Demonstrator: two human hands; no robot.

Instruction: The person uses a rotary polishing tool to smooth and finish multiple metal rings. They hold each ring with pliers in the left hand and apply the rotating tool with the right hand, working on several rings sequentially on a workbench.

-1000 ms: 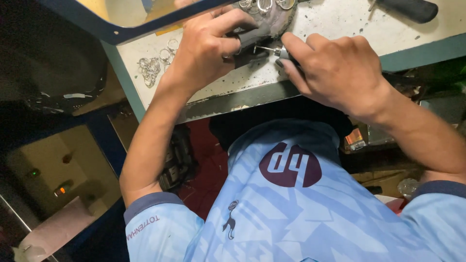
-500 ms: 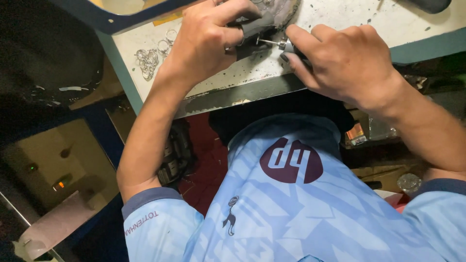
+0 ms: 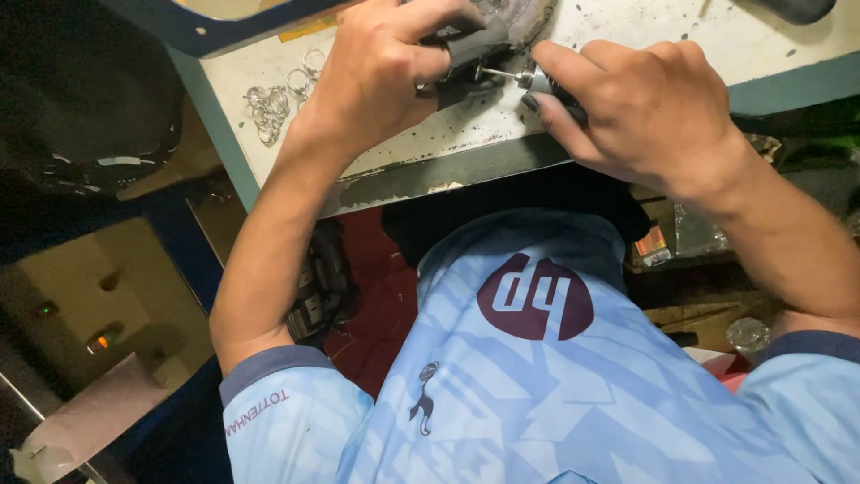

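Metal part (image 3: pixel 488 40) betw. L/R fingers (image 3: pixel 546 67)

A dark grey metal part (image 3: pixel 479 49) lies near the worktop's (image 3: pixel 627 36) front edge, a thin silver-tipped tool (image 3: pixel 515 76) lying level against its right side.

I see both hands crowded at worktop (image 3: pixel 627 40) near edge. Cluster of metal rings (image 3: pixel 269 103) blocks left side, near left hand (image 3: pixel 376 76). Bare speckled strip open beyond right hand (image 3: pixel 645 108); dark handle (image 3: pixel 797 9) at far corner.
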